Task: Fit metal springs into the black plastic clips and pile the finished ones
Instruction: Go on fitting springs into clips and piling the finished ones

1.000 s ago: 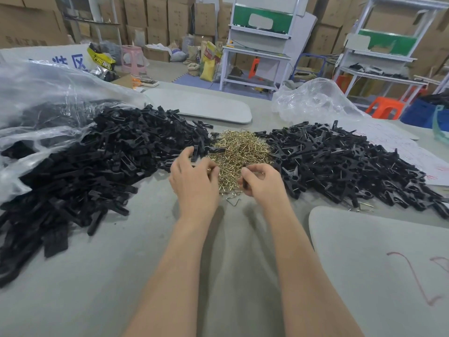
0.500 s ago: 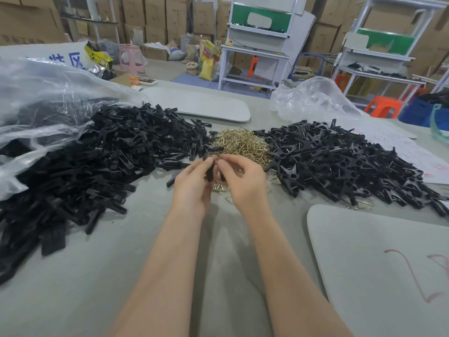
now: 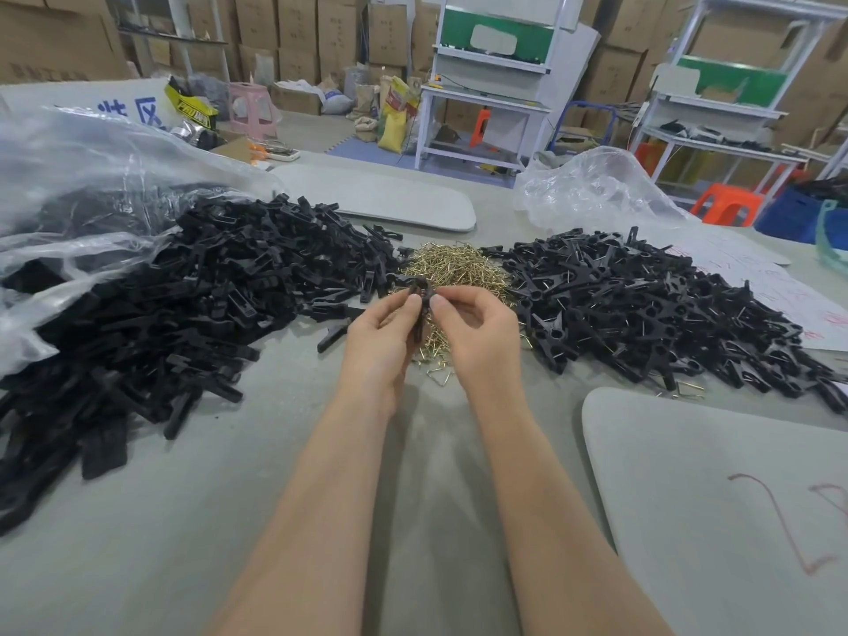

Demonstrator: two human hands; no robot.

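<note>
Head view: left hand [image 3: 376, 344], right hand [image 3: 484, 337] grips pinch one black clip [image 3: 422, 297]; two clip heaps [image 3: 192, 305], one spring heap [image 3: 459, 268].

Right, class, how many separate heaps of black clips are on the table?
2. The left heap lies left of the springs, partly under a clear bag; the right heap lies right of them. The bag may hide more clips.
</note>
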